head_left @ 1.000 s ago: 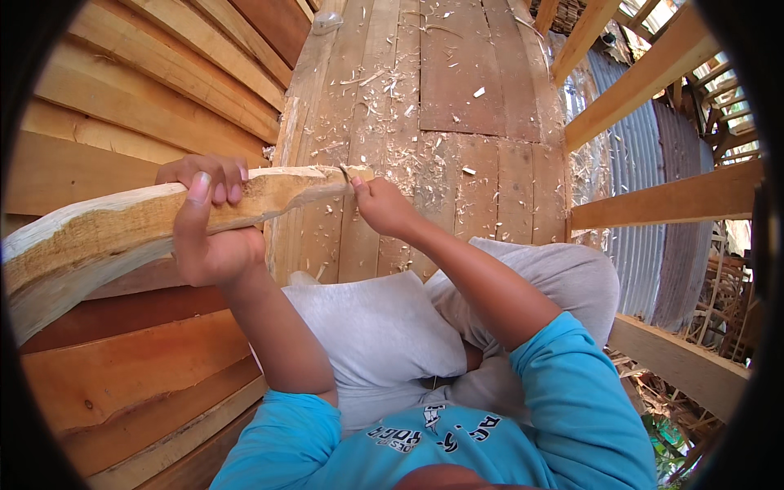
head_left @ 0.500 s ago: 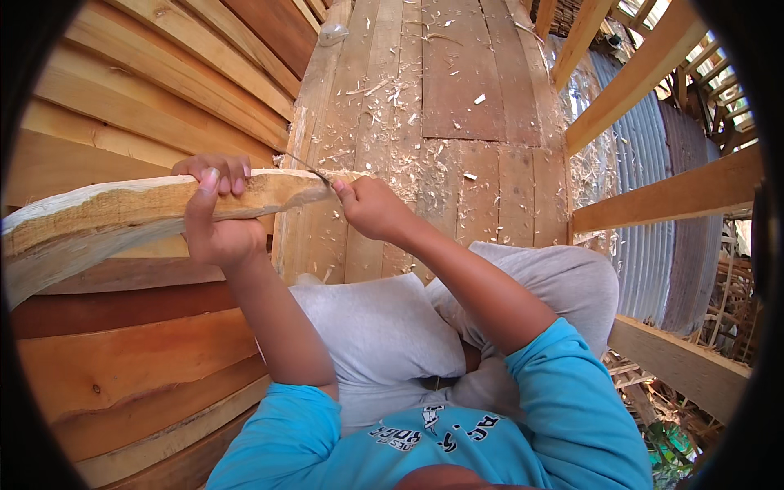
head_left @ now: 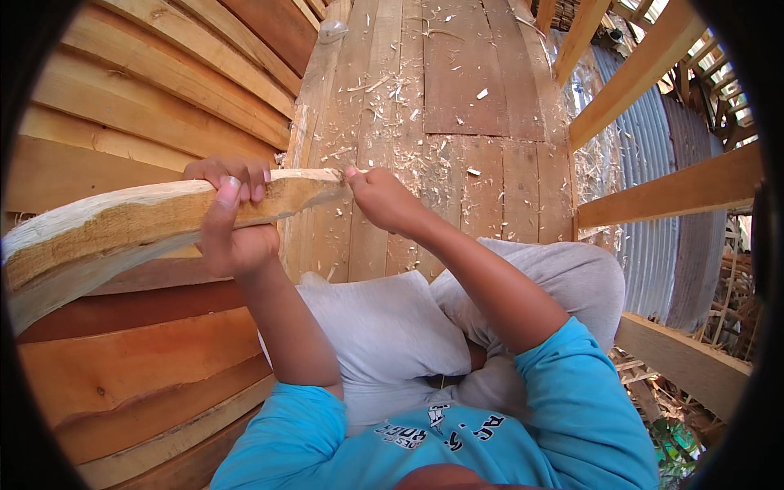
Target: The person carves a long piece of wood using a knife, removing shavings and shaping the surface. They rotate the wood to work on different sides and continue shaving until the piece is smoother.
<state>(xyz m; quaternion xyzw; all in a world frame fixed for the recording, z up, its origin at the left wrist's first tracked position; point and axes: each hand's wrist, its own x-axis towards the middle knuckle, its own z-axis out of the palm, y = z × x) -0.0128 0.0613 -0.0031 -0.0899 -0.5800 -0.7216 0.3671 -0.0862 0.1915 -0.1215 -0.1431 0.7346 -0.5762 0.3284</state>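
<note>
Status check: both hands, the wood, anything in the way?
Left hand gripping the curved wood. Right hand closed at the wood's right end, contents hard to make out. Shavings litter the floor; nothing visibly blocking either hand.

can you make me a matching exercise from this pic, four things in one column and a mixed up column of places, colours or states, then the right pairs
Column 1
1. left hand
2. right hand
3. wood shavings
4. trousers

Column 2
A. scattered over the plank floor
B. closed, at the right-hand end of the curved piece of wood
C. light grey
D. gripping that wood, fingers over its far edge and thumb lying across its face

Right pairs: 1-D, 2-B, 3-A, 4-C
</note>
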